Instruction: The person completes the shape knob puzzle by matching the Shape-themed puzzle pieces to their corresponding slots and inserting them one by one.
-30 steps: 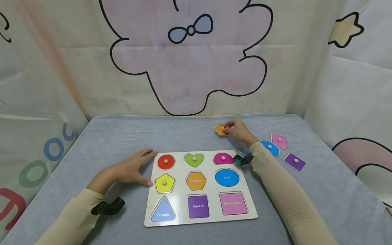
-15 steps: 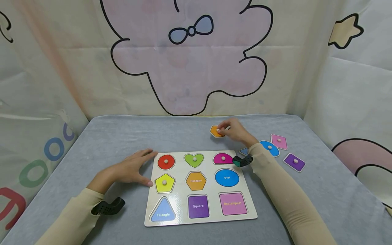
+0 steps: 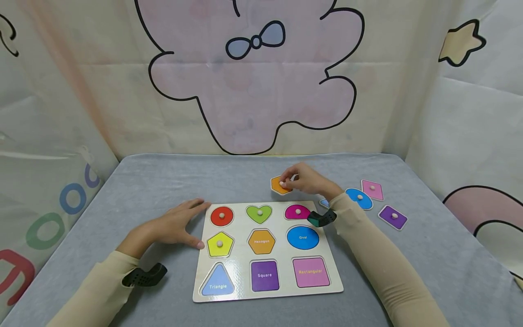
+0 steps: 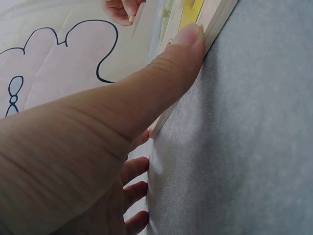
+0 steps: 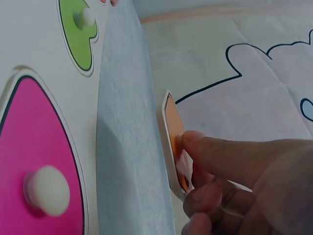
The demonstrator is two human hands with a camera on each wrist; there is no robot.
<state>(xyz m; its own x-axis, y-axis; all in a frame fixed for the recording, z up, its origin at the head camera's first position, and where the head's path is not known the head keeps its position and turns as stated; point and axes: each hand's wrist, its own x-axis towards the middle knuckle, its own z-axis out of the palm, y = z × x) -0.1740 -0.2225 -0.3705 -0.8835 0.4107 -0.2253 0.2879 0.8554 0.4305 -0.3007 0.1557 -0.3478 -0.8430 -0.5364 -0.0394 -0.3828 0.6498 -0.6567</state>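
My right hand [image 3: 304, 178] pinches the orange hexagon puzzle piece [image 3: 278, 186] by its knob, behind the board's far edge. In the right wrist view that hexagon piece [image 5: 172, 142] is lifted off the cloth. The white shape puzzle board [image 3: 283, 248] bears a red circle [image 3: 216, 219], a green heart [image 3: 254, 218], a magenta half circle [image 3: 295, 215] and a yellow pentagon [image 3: 215, 249], each with a knob. Its printed hexagon recess [image 3: 261, 247] is bare. At the board's left edge rests my left hand [image 3: 173, 225], fingers spread; its thumb [image 4: 183, 54] touches the rim.
To the right of the board lie a blue oval piece [image 3: 360, 202], a pink piece [image 3: 374, 191], a purple piece [image 3: 389, 219] and a blue piece [image 3: 324, 203] partly behind the right arm. A patterned curtain [image 3: 253, 104] stands behind the grey cloth-covered table [image 3: 171, 177].
My right hand has carried the orange hexagon to the left and nearer the board. The left hand and the board have stayed in place.
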